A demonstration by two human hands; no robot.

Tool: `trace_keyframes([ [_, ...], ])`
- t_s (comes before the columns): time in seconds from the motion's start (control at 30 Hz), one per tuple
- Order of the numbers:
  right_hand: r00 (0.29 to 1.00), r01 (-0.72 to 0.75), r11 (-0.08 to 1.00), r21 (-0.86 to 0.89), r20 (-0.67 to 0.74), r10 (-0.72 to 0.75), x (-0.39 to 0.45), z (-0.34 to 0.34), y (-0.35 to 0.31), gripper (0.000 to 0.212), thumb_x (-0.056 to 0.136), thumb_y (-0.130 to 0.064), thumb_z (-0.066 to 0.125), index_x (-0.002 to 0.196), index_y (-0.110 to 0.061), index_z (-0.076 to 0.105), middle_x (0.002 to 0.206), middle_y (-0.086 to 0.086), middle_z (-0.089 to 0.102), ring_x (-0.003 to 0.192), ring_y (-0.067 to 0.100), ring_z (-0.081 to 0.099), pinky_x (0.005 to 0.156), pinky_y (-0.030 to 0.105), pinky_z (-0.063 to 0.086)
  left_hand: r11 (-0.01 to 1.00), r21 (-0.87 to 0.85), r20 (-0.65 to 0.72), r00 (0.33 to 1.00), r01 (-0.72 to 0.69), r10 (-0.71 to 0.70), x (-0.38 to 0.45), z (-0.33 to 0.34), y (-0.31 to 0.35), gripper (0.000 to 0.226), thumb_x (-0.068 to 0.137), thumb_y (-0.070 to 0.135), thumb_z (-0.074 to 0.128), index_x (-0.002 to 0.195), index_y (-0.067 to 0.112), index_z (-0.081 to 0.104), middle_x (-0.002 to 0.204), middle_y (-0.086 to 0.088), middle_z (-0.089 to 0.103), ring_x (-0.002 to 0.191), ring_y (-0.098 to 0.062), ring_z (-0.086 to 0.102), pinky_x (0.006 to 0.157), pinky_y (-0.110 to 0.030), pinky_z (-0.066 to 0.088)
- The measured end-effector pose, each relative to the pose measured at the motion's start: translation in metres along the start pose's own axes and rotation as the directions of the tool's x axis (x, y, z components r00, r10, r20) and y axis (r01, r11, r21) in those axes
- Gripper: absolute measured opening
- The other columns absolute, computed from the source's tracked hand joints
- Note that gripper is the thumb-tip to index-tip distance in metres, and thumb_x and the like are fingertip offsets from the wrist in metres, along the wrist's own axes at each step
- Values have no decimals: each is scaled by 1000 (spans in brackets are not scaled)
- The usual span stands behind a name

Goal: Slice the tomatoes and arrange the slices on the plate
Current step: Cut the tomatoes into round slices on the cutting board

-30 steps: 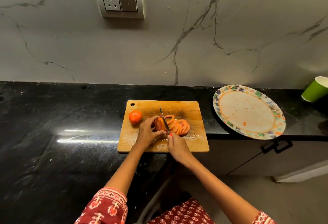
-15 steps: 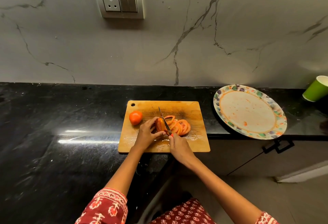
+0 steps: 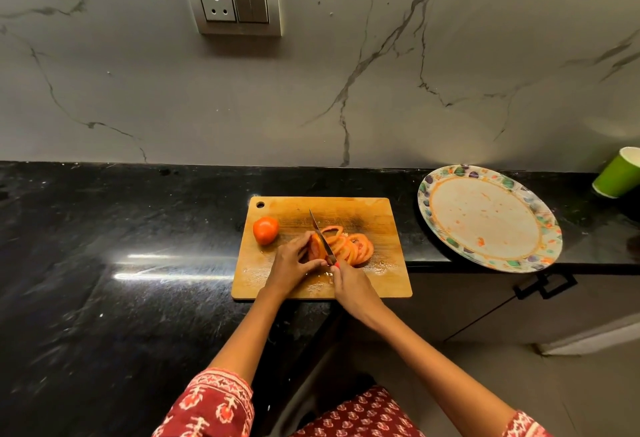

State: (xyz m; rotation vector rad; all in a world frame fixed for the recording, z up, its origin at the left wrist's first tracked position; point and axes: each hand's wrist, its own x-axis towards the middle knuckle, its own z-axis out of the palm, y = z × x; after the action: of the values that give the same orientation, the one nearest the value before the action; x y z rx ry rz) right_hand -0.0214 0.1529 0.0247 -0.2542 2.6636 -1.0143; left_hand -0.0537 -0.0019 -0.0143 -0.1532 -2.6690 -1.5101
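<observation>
On the board (image 3: 363,214), my left hand (image 3: 289,265) pins the tomato stub (image 3: 317,246). My right hand (image 3: 349,286) grips the knife (image 3: 320,234), blade running away from me along the stub's cut face. Slices (image 3: 353,246) fan right of it; a whole tomato (image 3: 265,229) waits left. Right of the board, the plate (image 3: 550,228) holds no slices, only smears.

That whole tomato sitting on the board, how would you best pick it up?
Grip the whole tomato around its widest middle, coming from above. It is round and sits alone at the cutting board's left end, apart from the left hand and the knife, so its sides are free.
</observation>
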Motion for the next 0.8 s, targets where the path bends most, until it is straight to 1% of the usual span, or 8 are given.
trace_keyframes([
  [0.03,1000,0,1000,-7,2,0,0,-1,0,27,102,-22,33,105,-5,54,87,10,58,77,18,50,65,28,33,1000,11,0,1000,-2,2,0,0,0,73,72,13,77,134,0,42,134,-13,50,122,-13,46,102,-27,42],
  [0.17,1000,-14,999,-29,12,15,15,-6,-6,31,102,-23,33,101,-3,57,87,13,59,77,23,52,70,38,41,999,5,6,999,41,-41,1,-1,-2,72,73,10,76,135,-2,40,132,-15,51,117,-11,48,94,-8,38],
  [0.23,1000,-15,999,-34,25,16,17,-8,-5,31,102,-23,34,102,-2,57,88,13,60,79,26,54,72,39,43,999,-1,18,999,45,-45,1,-2,-2,71,74,9,76,135,-1,41,132,-14,52,119,-16,51,92,-5,38],
  [0.37,999,-20,1000,7,43,19,8,-10,4,28,102,-20,35,97,-3,55,83,9,55,76,21,50,66,30,35,1000,8,46,999,-9,8,0,-3,2,68,75,7,74,133,4,41,124,3,49,115,-11,50,89,-1,37],
  [0.43,998,-11,999,35,54,9,7,-10,4,23,102,-19,35,93,-9,52,83,7,52,76,20,48,66,28,32,999,35,39,999,-21,20,0,-3,3,71,74,10,75,135,3,40,130,-4,51,118,-13,50,95,-7,37],
  [0.53,999,10,997,77,46,-14,10,-6,0,22,102,-18,35,93,-11,54,85,7,54,79,19,50,67,29,35,997,77,7,1000,24,-25,1,-3,6,81,71,19,79,138,0,37,136,-15,49,126,-22,46,104,-26,38],
  [0.7,998,22,997,74,63,-27,8,-1,-5,22,102,-19,34,87,-11,49,80,6,53,73,18,47,59,29,31,992,108,-87,995,65,-56,8,-13,10,66,68,20,81,127,6,53,124,-9,60,118,-18,54,91,-14,37],
  [0.8,998,19,996,87,62,-25,9,0,-3,21,102,-17,34,88,-11,48,82,7,52,75,19,48,63,30,32,988,152,-40,999,8,-2,3,-12,5,77,63,23,84,130,3,50,127,-12,57,119,-21,52,99,-22,39],
])
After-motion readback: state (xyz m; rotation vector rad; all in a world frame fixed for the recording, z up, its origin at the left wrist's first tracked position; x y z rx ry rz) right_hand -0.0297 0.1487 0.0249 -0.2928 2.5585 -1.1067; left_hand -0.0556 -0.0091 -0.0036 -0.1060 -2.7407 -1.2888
